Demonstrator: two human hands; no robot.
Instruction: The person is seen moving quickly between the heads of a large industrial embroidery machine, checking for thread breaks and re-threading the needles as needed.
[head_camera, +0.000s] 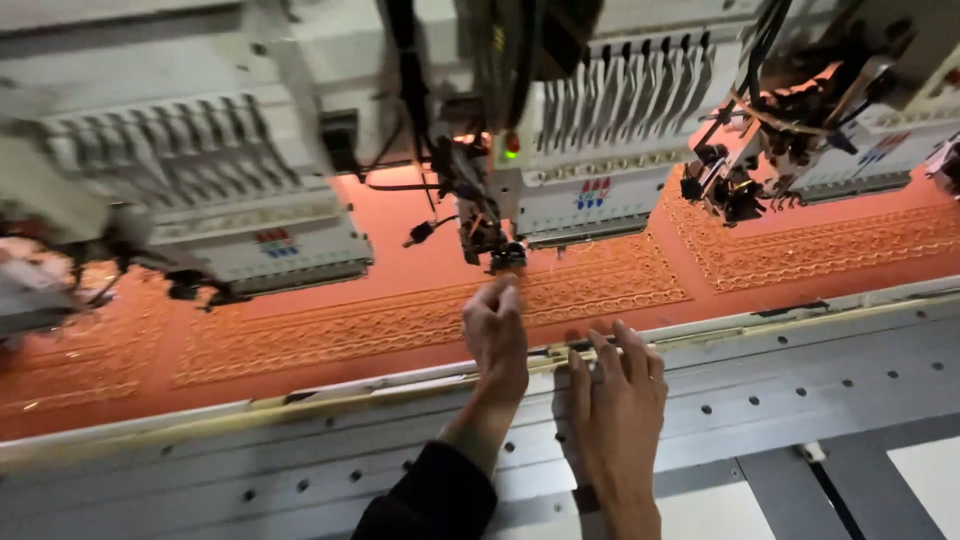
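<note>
Left hand (495, 330) pinched shut just under the needle head (505, 255), right hand (618, 385) flat open on the grey metal frame rail (800, 340); orange embroidered fabric (420, 290) part-stitched.

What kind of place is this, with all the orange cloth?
Likely an embroidery workshop: machine heads with rows of needles stand over orange fabric stitched with patterns, and a left hand reaches toward the needle.

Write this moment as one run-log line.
left hand: pinched fingers under needle head | right hand: flat on frame rail | cloth: orange, stitched
</note>
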